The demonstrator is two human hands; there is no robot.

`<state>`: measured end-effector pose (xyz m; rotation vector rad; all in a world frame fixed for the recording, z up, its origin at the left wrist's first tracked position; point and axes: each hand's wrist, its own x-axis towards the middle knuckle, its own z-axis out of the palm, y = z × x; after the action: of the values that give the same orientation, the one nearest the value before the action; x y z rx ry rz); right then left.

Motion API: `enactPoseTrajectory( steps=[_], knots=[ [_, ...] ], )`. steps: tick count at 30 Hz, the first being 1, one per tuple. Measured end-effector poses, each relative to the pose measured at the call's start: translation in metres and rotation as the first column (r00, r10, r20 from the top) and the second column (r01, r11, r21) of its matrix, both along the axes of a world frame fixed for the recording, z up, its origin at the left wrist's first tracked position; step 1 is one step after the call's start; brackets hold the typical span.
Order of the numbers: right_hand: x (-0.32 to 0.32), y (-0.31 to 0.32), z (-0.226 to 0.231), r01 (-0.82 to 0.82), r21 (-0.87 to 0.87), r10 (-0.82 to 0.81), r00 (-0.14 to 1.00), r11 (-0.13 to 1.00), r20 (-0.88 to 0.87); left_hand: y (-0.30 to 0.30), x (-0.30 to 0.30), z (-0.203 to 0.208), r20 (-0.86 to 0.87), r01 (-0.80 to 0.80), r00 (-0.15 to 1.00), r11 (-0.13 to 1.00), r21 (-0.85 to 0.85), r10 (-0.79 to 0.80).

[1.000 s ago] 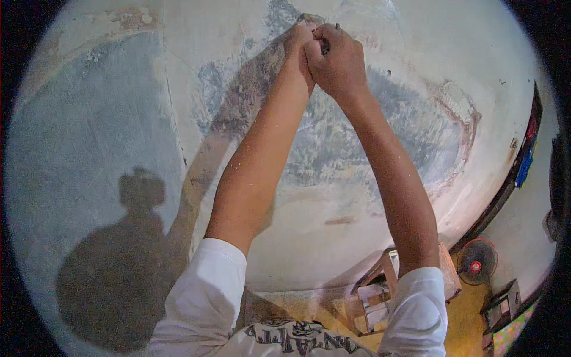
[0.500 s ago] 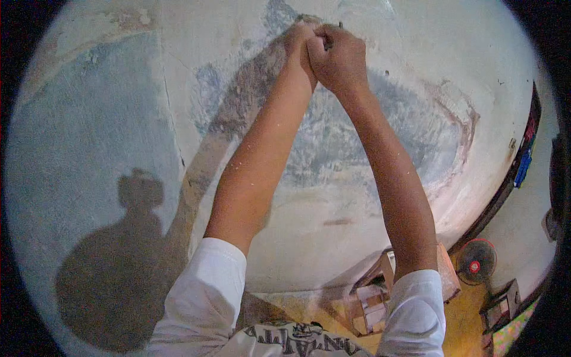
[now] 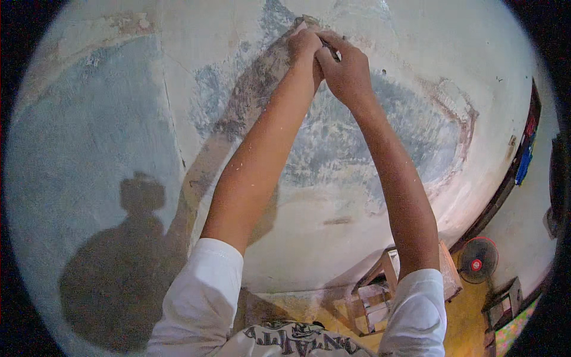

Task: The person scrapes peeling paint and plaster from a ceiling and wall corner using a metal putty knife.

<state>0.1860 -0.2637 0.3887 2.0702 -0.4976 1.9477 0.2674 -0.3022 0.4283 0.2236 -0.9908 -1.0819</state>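
In the head view, the wall (image 3: 309, 205) fills most of the width, its lower edge meeting the yellowish floor (image 3: 473, 318) near the bottom and a dark strip (image 3: 499, 205) bounding it on the right. Bare wall lies open on both sides of the raised arms; the tighter spot is low on the right, where a wooden frame (image 3: 373, 304) stands beside the right sleeve (image 3: 414, 303).

The left hand (image 3: 305, 43) is bent at the wall, its fingers mostly hidden, so I cannot tell how tightly they close. A small flat piece (image 3: 303, 25) with a pale face shows just above it, at the wall; which hand grips it is unclear. The right hand (image 3: 348, 68) touches the left, its thumb and forefinger curved with a small gap between; I cannot tell whether it grips anything.

Counted: two hands, two white sleeves, one flat piece, one wooden frame, one round fan (image 3: 477, 260) with a red rim, and two large blue-grey patches on the wall, one (image 3: 101, 113) at the left and one (image 3: 339, 146) behind the arms
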Motion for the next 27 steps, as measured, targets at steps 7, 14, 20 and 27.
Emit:
enactPoseTrajectory(
  steps=[7,14,20,27],
  knots=[
    [-0.007,0.007,0.003,0.035,0.119,-0.037,0.999,0.992,0.018,-0.003,-0.006,0.003,-0.096,-0.158,0.982,0.985,0.064,0.164],
    [0.000,0.001,0.002,0.098,-0.011,-0.098,0.995,0.995,0.000,-0.043,0.002,-0.009,-0.211,0.106,0.968,0.982,-0.158,-0.138],
    [-0.005,0.016,0.006,0.157,0.109,-0.154,0.988,0.982,-0.027,-0.047,-0.012,-0.034,-0.193,0.067,0.976,0.981,-0.182,-0.102],
    [-0.001,-0.004,-0.003,0.128,-0.068,-0.131,0.991,0.989,-0.039,-0.031,-0.006,-0.024,-0.127,0.016,0.991,0.964,-0.266,-0.051]
  ],
)
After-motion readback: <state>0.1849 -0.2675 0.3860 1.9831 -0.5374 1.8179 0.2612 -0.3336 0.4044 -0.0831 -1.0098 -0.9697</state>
